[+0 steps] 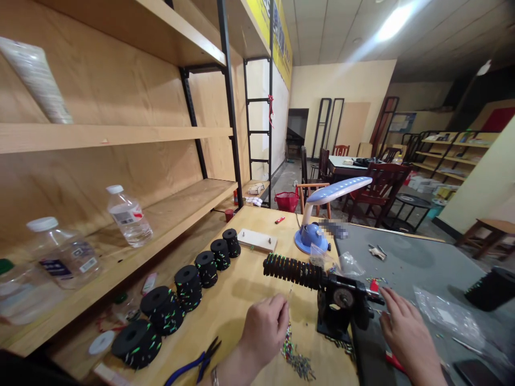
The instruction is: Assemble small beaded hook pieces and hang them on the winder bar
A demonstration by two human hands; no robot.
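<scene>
My left hand (265, 327) is closed in a pinch over the wooden tabletop. A thin sliver shows just above its fingertips, too small to name. Right under that hand lies a pile of tiny multicoloured pieces (298, 362). A black clamp-like stand (340, 303) carries a horizontal row of ridged black discs (293, 269) dotted with coloured bits. At the stand's right end, my right hand (410, 332) is open, fingers stretched out beside the metal shaft (375, 295); whether they touch it I cannot tell.
Several speckled black foam rolls (161, 308) stand in a row on the left. Blue-handled pliers (197, 364) lie near the front. A blue desk lamp (309, 236) stands behind the stand. Plastic bags (448, 311) and another black roll (493, 288) are on the dark mat; bottles (129, 217) line the shelf.
</scene>
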